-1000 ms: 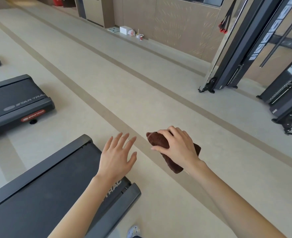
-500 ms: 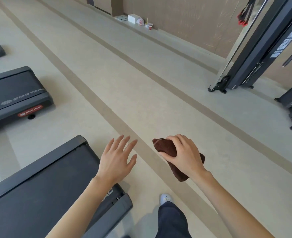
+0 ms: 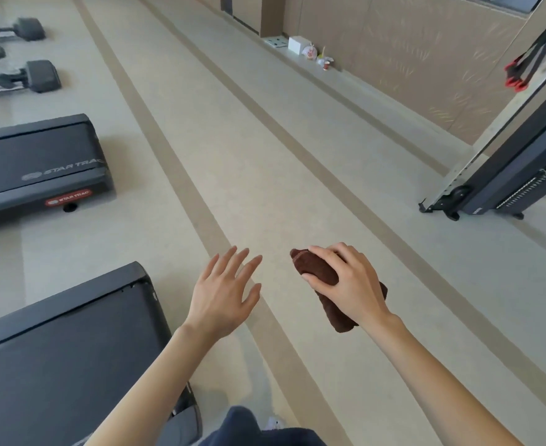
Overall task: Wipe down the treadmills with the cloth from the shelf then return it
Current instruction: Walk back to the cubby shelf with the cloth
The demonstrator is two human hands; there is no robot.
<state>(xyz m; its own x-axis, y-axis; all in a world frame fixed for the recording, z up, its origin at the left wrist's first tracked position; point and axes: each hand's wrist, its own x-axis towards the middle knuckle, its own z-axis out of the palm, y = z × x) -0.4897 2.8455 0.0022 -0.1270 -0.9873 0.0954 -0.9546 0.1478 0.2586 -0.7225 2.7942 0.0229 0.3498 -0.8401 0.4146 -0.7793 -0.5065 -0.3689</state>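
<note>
We stand beside the end of the near treadmill [image 3: 56, 349], looking down over a pale gym floor [image 3: 265, 156]. Our right hand [image 3: 352, 284] is curled over a rolled dark brown cloth [image 3: 313, 267], with fingers and thumb gripping it. It is held in the air to the right of the near treadmill, well clear of its deck. Our left hand [image 3: 220, 294] is spread with straight fingers, holds nothing, and hovers just past the near treadmill's right corner. A second treadmill [image 3: 37, 162] lies beyond the near treadmill, to the left. We judge the step to be carrying the cloth, either on to another treadmill or back to the shelf. We cannot tell which, and no shelf is plainly visible. To do it well, we should hold the cloth bunched so no end trails and step wide of the near treadmill's corner. If wiping comes next, we should open the cloth flat before pressing down.
</note>
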